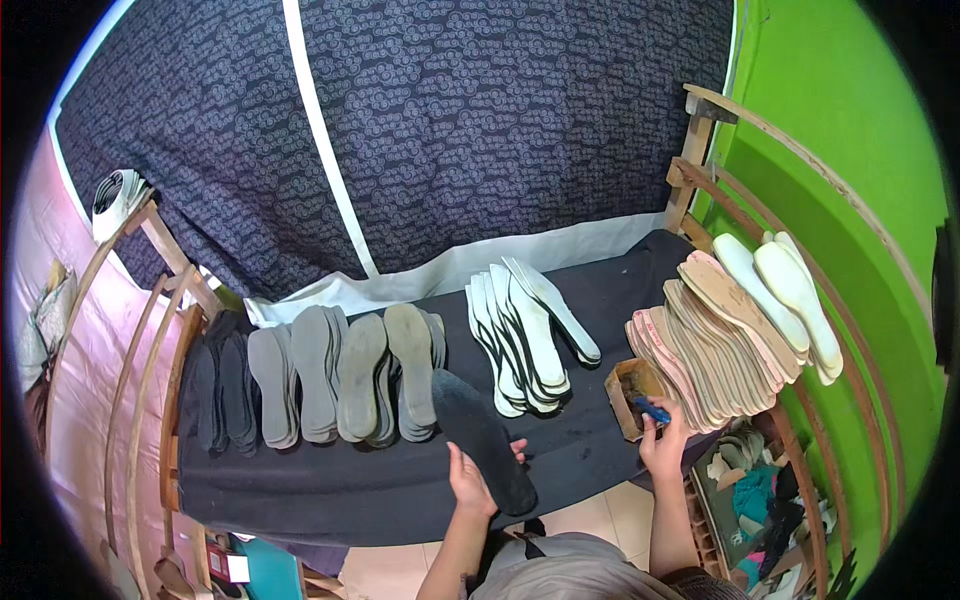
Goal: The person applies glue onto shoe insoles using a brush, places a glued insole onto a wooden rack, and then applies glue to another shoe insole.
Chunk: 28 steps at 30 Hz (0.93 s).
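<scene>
My left hand (472, 482) is closed around a black shoe insole (485, 440), thumb on one side and fingertips showing on the other. The insole slants over the table's near edge, its upper end close to the grey stacks. On the right, my right hand (664, 444) pinches a small blue tool (653, 409). Its working end is hard to make out and sits at the opening of a small brown open box (617, 408). The box's inside looks dark and stained.
A black cloth covers the table (340, 490). Along it lie stacks of dark insoles (238, 385), grey insoles (312, 370), white insoles (535, 345) and beige insoles (725, 350). Curved wooden rails (800, 160) stand at both sides. A bin of scraps (760, 500) sits low at the right.
</scene>
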{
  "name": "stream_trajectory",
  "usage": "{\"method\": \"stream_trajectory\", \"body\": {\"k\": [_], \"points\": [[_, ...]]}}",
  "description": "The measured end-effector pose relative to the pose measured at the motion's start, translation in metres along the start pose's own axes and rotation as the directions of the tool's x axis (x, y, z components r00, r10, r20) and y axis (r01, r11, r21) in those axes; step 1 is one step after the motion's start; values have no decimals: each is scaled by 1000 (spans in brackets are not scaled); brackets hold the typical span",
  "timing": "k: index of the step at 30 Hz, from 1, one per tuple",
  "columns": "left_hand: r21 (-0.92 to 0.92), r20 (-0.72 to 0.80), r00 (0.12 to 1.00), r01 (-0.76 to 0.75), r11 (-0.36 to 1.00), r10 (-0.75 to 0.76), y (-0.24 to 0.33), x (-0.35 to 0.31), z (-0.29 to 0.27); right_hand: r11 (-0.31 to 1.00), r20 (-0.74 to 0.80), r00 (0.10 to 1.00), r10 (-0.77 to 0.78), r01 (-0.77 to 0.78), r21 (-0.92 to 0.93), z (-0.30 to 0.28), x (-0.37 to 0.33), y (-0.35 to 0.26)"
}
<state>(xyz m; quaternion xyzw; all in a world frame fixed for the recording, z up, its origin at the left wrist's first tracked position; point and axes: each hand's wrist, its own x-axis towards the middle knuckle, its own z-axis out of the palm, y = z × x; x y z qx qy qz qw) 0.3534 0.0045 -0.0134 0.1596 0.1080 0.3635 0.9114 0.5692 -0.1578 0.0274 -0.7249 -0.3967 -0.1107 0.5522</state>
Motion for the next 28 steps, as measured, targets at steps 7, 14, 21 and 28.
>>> {"method": "stream_trajectory", "body": {"k": [7, 14, 21, 28], "points": [[17, 38, 986, 161, 987, -162, 14, -1, 0, 911, -107, 994, -36, -12, -413, 7, -22, -14], [-13, 41, 974, 225, 974, -224, 37, -6, 4, 903, -176, 984, -19, -59, -426, 14, -33, -23], [-1, 120, 954, 279, 960, -276, 50, -19, 15, 850, -322, 945, -65, -116, -514, 12, -64, -58], [-62, 187, 967, 190, 980, -175, 32, -27, 32, 955, 17, 955, 297, -297, 5, 32, -130, -145]]}}
